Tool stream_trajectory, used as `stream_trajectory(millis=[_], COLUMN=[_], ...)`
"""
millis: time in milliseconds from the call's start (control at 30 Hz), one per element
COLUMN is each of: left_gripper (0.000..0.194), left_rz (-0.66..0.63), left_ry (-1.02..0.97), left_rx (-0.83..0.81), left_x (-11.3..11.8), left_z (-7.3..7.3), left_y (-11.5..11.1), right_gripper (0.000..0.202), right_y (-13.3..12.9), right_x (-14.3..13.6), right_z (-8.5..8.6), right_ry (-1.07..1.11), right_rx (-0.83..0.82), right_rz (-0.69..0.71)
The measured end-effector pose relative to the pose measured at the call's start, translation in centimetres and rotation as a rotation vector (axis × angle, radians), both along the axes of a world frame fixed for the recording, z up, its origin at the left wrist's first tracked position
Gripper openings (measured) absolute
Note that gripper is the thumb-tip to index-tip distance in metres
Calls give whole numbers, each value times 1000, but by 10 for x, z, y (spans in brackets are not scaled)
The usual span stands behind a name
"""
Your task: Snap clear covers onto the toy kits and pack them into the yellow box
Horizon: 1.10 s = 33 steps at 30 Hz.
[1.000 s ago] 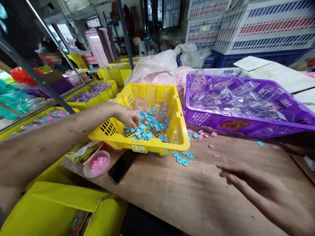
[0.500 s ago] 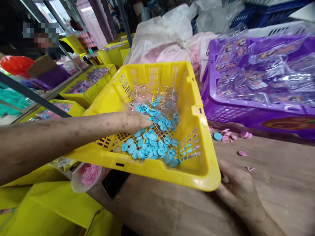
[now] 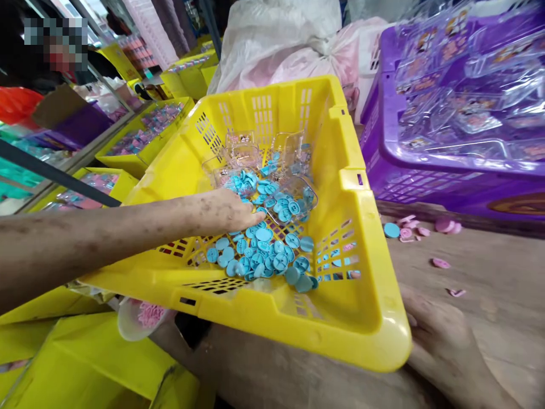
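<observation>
A yellow plastic basket (image 3: 298, 324) with slotted walls stands tilted before me. Inside lie many small blue plastic discs (image 3: 264, 258) and several clear plastic trays (image 3: 289, 147). My left hand (image 3: 230, 211) reaches into it from the left, at the edge of a clear tray with blue discs in it. Most of its fingers are hidden, so its grip does not show. At the basket's near right corner, my right hand (image 3: 447, 335) is closed on the rim from outside, its fingertips behind the corner.
A purple crate (image 3: 426, 165) of clear plastic packs stands at the right. Small pink pieces (image 3: 440, 263) lie on the wooden table. White sacks (image 3: 276, 45) fill the back. Yellow boxes (image 3: 106, 352) and a cup of pink pieces (image 3: 136, 318) are at left; a person is beyond.
The basket's near right corner has come closer to me and to the right, my right hand moving with it. My left hand has shifted slightly left. The view has also shifted a little.
</observation>
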<state>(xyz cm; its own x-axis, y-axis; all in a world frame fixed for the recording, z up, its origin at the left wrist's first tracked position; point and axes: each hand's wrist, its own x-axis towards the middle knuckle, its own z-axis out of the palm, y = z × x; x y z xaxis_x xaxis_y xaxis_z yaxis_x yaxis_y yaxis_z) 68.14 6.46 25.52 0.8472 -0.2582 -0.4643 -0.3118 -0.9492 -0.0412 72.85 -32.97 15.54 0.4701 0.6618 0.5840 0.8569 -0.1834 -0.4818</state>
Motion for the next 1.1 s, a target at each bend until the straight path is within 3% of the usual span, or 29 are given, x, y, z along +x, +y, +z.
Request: stream_trajectory(millis=[100, 233, 367, 467, 567, 767, 900, 1100], left_gripper=[42, 18, 19, 26, 21, 31, 45, 26], left_rz=[-74, -84, -197, -318, -323, -158, -260, -364], left_ry=[24, -13, 70, 110, 104, 128, 75, -3], left_rx=[153, -13, -223, -230, -226, -292, -286, -207], left_x=[0, -2, -3, 1, 6, 12, 11, 12], left_z=[14, 25, 7, -12, -22, -20, -18, -27], left_y=[-8, -26, -39, -38, -31, -22, -36, -53], right_gripper=[30, 36, 32, 30, 31, 33, 31, 28], right_y=[0, 2, 3, 1, 1, 1, -3, -2], right_x=[1, 2, -1, -2, -1, 0, -3, -2], right_z=[1, 3, 3, 2, 4, 4, -7, -10], right_ry=[24, 53, 76, 111, 119, 129, 222, 256], right_rx=[6, 21, 38, 28, -6, -58, -76, -80], right_rz=[17, 44, 62, 73, 86, 118, 90, 136])
